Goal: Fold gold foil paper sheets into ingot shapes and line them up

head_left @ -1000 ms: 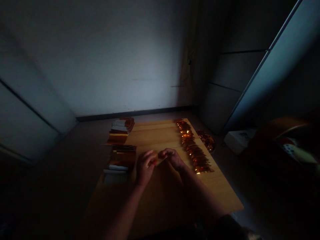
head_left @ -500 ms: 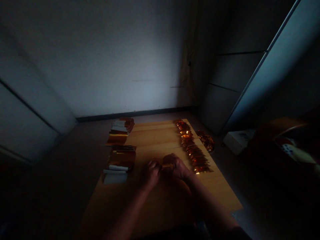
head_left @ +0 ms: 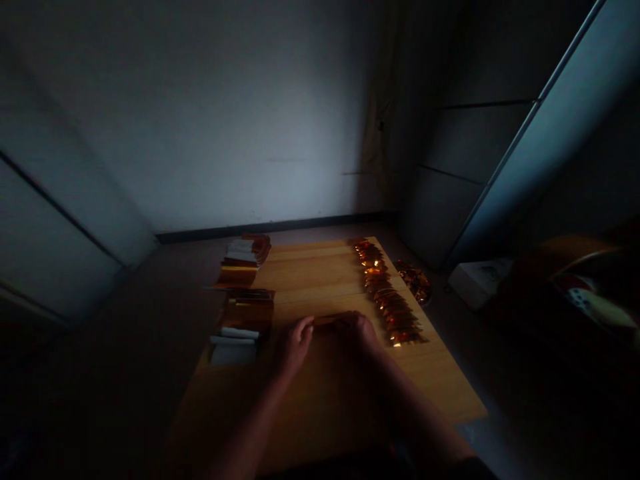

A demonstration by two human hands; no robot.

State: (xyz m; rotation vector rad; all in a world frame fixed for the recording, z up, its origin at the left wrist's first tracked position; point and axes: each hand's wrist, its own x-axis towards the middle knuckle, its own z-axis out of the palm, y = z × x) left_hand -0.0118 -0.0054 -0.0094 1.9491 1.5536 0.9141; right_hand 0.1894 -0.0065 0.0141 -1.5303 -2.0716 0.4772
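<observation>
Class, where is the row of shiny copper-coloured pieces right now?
In the head view, the row of shiny copper-coloured pieces runs along the right side of the wooden table, beside the right hand.

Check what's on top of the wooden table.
Brown and white sheets lie left, a row of shiny amber pieces right; a thin strip is between the left hand and right hand. Whatever the hands cover is hidden; the table's near end is too dark.

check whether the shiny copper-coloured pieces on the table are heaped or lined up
Lined up. The shiny copper-coloured pieces on the table overlap in a long row near its right edge.
</observation>
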